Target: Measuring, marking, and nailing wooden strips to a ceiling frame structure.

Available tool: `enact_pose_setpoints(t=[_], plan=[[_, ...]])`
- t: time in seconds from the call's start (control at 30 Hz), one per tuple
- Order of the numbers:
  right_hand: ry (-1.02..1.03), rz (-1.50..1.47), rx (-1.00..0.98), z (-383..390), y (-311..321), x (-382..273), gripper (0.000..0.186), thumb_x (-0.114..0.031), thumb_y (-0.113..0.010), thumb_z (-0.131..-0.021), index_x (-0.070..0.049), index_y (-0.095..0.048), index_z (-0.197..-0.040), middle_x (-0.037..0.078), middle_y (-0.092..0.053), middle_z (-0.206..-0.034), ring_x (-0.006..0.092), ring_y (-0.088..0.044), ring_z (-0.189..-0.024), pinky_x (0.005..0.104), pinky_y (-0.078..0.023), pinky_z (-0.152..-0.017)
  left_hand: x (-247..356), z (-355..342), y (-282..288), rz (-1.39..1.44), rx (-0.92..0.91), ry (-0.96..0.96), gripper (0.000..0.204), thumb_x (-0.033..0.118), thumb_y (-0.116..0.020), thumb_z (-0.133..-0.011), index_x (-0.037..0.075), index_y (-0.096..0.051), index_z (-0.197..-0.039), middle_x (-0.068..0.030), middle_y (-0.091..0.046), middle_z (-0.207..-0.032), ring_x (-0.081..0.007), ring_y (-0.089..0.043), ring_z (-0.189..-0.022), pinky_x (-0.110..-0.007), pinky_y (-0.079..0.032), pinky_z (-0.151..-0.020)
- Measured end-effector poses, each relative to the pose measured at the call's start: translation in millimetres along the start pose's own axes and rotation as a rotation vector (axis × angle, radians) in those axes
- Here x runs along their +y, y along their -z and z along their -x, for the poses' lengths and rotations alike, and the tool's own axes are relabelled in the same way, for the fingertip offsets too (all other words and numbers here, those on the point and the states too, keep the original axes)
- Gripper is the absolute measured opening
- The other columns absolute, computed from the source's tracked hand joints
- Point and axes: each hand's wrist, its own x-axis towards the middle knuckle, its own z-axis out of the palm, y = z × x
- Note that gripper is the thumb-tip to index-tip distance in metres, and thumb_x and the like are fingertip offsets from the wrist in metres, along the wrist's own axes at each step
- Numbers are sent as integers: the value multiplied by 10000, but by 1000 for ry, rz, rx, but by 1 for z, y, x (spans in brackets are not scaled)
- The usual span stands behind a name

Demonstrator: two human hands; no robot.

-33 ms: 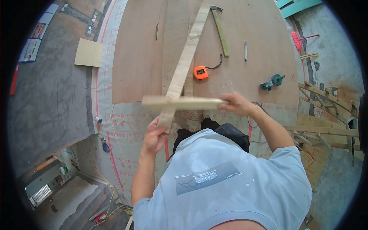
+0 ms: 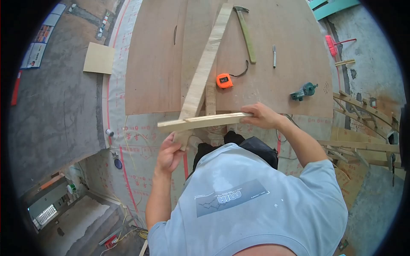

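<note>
My left hand (image 2: 169, 152) is closed round the near end of a long plywood strip (image 2: 208, 62), which slants away over the brown board table (image 2: 277, 25). Crossing above that strip is a shorter wooden strip (image 2: 205, 122), its right end gripped by my right hand (image 2: 260, 116). The two strips overlap just ahead of my left hand; whether they touch cannot be told. Under the long strip another narrow piece of wood (image 2: 210, 98) partly shows. An orange tape measure (image 2: 224, 80) lies beyond my right hand.
A hammer with a green handle (image 2: 247, 40), a marker (image 2: 274, 56) and a dark green power tool (image 2: 304, 91) lie on the table. Wooden frames (image 2: 363, 147) stand at the right. A square board (image 2: 98, 58) and a pink brush (image 2: 330, 45) lie on either side.
The shorter strip has come slightly nearer to me and tilted, its left end lower, showing its layered edge. The long strip has shifted a little left at its near part.
</note>
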Motion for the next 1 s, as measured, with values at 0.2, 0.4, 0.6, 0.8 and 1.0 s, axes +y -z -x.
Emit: enact_pose_setpoints(t=[0.2,0.4,0.6,0.8,1.0], plan=[[-226,71,383,-75,60,132,281,-277,-638,-965,-32,-684,-1094,158,-624,-746,233,-565,-655,389,-469,-638,23,53,35,-75,167,59,549,69,-671,-913,-42,-433,-1396,-148,-639,-1206,-210,-668,-969,-284,-553,-732],[-378,103,311,-107,73,84,306,-311,-629,-968,-10,-667,-1010,202,-615,-767,244,-562,-681,411,-469,-665,9,71,54,-38,190,71,549,99,-652,-931,-53,-427,-1409,-184,-633,-1234,-215,-670,-955,-276,-533,-732],[-41,203,160,-86,65,125,274,-292,-654,-954,-32,-686,-1030,144,-609,-743,210,-586,-690,384,-463,-643,10,79,60,3,213,83,578,141,-660,-930,-54,-419,-1419,-188,-638,-1190,-196,-657,-891,-257,-525,-683],[-447,239,394,-131,119,107,335,-336,-595,-978,-25,-687,-1062,220,-687,-898,331,-661,-761,432,-506,-697,20,82,67,-45,216,79,583,143,-655,-931,-50,-416,-1426,-182,-642,-1167,-185,-651,-871,-246,-516,-660],[17,316,-88,-92,47,72,255,-257,-673,-933,-7,-669,-987,206,-645,-816,282,-610,-733,410,-482,-709,16,89,70,-37,254,87,584,141,-652,-931,-41,-414,-1433,-177,-653,-1150,-182,-652,-856,-245,-508,-651]])
